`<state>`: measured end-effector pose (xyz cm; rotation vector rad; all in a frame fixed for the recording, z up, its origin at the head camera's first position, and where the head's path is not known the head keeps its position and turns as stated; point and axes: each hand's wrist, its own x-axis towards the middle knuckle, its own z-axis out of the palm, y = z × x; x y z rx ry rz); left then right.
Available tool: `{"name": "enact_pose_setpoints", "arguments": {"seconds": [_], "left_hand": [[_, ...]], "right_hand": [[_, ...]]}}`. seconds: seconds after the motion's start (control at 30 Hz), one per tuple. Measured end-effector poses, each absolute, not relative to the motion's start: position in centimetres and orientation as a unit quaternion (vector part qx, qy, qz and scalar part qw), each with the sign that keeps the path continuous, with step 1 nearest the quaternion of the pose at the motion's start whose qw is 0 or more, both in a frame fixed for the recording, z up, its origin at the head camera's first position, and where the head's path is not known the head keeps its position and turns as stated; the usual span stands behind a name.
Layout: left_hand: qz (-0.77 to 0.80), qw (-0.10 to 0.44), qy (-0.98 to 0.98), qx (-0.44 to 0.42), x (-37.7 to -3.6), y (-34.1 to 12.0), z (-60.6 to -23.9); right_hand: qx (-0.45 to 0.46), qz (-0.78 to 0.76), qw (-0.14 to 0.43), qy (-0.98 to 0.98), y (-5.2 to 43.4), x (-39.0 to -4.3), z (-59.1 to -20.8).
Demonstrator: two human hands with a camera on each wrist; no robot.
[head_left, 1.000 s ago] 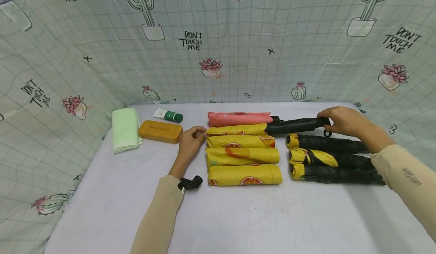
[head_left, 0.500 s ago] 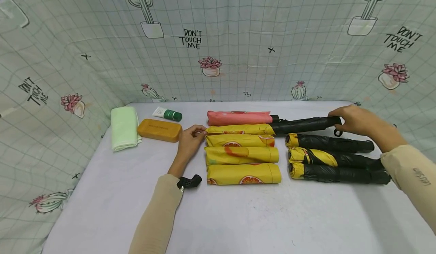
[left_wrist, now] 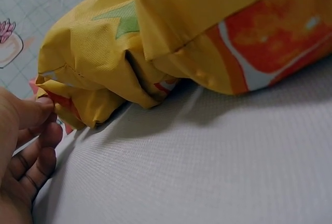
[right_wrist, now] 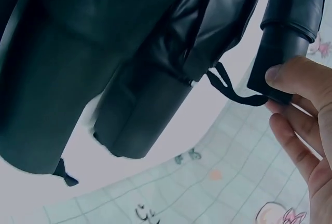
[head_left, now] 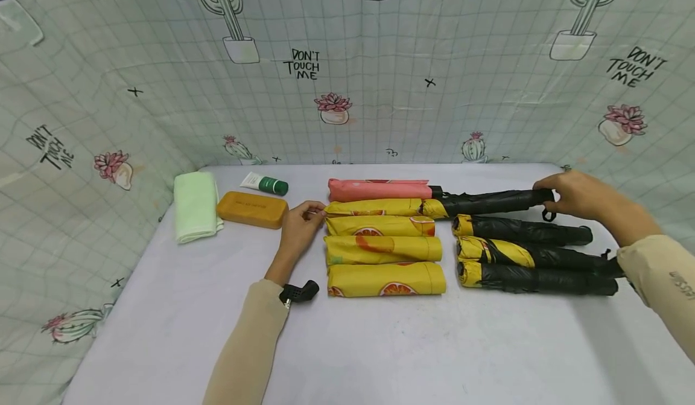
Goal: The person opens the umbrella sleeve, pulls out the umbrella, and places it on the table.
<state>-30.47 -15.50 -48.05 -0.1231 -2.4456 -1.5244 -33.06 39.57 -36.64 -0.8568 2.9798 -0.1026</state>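
In the head view my left hand [head_left: 297,227] pinches the left end of a thin yellow umbrella sleeve [head_left: 374,207] printed with orange slices. The left wrist view shows thumb and fingertips [left_wrist: 44,107] closed on the fabric's edge. My right hand [head_left: 578,195] grips the handle end of a folded black umbrella [head_left: 488,203]. Its yellow left end lies at the sleeve's right end, overlapping it slightly in this view. Up close in the right wrist view, thumb and fingers hold the black handle [right_wrist: 280,53], with a wrist strap [right_wrist: 233,94] hanging beside it.
Several stuffed yellow sleeves [head_left: 385,279] lie in a row nearer me. Several black-and-yellow folded umbrellas [head_left: 537,278] lie right of them. A pink rolled sleeve [head_left: 380,189] sits behind. At left are an orange case [head_left: 252,209], a green-capped tube [head_left: 266,183] and a green cloth [head_left: 196,206].
My right hand has moved right with the black umbrella, drawing more of it out of the yellow sleeve, so its yellow end now shows. The left hand stays on the sleeve's end.
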Motion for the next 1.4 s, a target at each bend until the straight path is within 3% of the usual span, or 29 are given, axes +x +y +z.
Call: {"name": "enact_pose_setpoints", "arguments": {"seconds": [0.87,1.17,1.4], "left_hand": [[-0.527,0.120,-0.840,-0.034,-30.5,-15.6,-48.1],[-0.531,0.109,-0.840,-0.033,-30.5,-15.4,-48.2],[-0.534,0.117,-0.837,-0.038,-30.5,-15.6,-48.1]], "right_hand": [[-0.254,-0.014,0.011,0.967,43.6,-31.6,-37.2],[-0.278,0.002,-0.034,0.960,44.7,-31.0,-38.0],[-0.232,0.018,0.038,0.972,44.7,-30.9,-39.2]]}}
